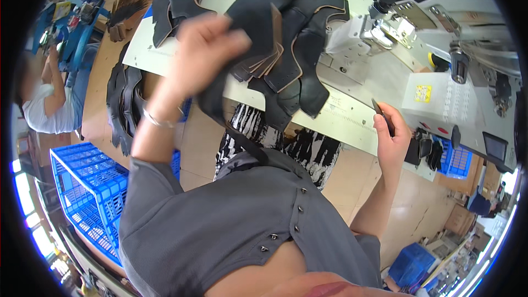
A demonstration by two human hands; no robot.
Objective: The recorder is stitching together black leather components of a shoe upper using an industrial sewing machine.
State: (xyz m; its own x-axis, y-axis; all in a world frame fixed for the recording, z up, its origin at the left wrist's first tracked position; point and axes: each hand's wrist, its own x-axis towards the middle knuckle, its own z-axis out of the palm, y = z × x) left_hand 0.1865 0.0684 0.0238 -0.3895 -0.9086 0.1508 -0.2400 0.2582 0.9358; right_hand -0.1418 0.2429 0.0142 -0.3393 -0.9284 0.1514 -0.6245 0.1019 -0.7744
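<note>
My left hand [206, 58] is raised over the left part of the pale work table, its fingers smeared by motion. Below and beside its wrist a black leather-like strip [215, 96] curves down toward my lap; whether the hand grips it I cannot tell. Right of that hand lies a pile of black cut leather pieces [291, 38] with brown edges, some overhanging the table's near edge. At the table's right front, my right hand [393, 132] is closed around a small dark pointed tool [384, 115], mostly hidden in the fingers.
A sewing machine [357, 36] stands on the table [346, 115] to the right of the pile. More black pieces [179, 0] lie at the far left, and others hang at a side board [124, 96]. A blue crate [91, 187] stands left; a person [52, 102] works beyond.
</note>
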